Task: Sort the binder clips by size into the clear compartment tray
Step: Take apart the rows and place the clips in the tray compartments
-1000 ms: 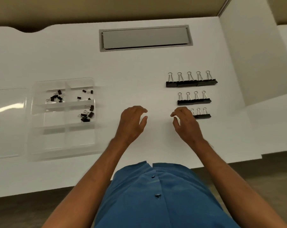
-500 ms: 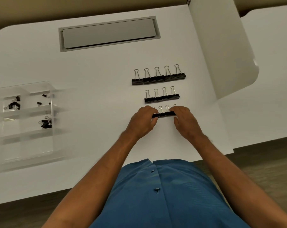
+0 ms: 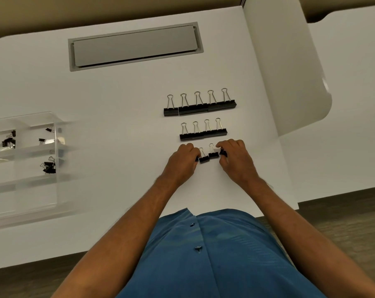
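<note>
Three rows of black binder clips lie on the white table. The far row of large clips has several; the middle row of medium clips has several too. In the nearest row of smaller clips, two lie between my hands. My left hand pinches the clip at the row's left end. My right hand pinches the clip at the right end. The clear compartment tray sits at the far left, blurred, with small black clips in three upper compartments.
A grey recessed hatch is set into the table at the back. A white panel rises on the right. The table's front edge runs just before my blue shirt.
Both hands moved forward from hovering onto the nearest clip row and closed on its ends. The row has broken into separate clips. The view swung right, so the tray slid left.
</note>
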Demonstrator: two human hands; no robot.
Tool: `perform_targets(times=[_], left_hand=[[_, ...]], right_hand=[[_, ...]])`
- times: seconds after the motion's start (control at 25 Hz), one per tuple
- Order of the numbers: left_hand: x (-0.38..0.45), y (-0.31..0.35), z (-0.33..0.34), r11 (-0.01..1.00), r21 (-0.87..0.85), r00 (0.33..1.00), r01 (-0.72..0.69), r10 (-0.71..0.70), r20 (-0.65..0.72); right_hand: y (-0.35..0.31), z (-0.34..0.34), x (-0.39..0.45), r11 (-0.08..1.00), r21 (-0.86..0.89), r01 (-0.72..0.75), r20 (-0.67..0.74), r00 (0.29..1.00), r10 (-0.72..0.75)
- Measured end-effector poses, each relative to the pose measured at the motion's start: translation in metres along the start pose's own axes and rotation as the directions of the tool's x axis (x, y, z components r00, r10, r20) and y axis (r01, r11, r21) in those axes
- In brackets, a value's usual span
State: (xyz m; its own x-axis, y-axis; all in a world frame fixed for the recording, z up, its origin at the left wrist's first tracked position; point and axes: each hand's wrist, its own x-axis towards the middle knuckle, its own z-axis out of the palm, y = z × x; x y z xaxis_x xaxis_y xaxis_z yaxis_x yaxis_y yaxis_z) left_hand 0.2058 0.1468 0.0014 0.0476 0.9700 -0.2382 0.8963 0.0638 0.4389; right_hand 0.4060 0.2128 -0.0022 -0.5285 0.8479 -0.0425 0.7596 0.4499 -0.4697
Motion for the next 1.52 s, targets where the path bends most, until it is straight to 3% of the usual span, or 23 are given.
perform_targets(times=[0.36, 1.08, 1.32, 1.52], left_hand=[[-0.001, 0.014, -0.007, 0.988, -0.148, 0.995, 0.039, -0.052, -0.081], [0.003, 0.025, 0.017, 0.998, -0.037, 0.998, -0.05, 0.051, 0.021], [-0.011, 0.023, 0.009, 0.997, -0.046, 0.998, -0.057, 0.059, 0.036], [-0.022, 0.019, 0.01, 0.988, -0.026, 0.987, -0.155, 0.155, 0.035]], right_hand=[[-0.013, 0.008, 0.009, 0.987, -0.013, 0.163, 0.102, 0.982, -0.161], [-0.018, 0.017, -0.003, 0.993, -0.115, -0.039, 0.073, 0.996, 0.048], [-0.027, 0.011, -0.006, 0.986, -0.137, -0.099, 0.149, 0.982, 0.119], [-0.039, 0.008, -0.013, 0.978, -0.12, -0.168, 0.149, 0.971, 0.185]])
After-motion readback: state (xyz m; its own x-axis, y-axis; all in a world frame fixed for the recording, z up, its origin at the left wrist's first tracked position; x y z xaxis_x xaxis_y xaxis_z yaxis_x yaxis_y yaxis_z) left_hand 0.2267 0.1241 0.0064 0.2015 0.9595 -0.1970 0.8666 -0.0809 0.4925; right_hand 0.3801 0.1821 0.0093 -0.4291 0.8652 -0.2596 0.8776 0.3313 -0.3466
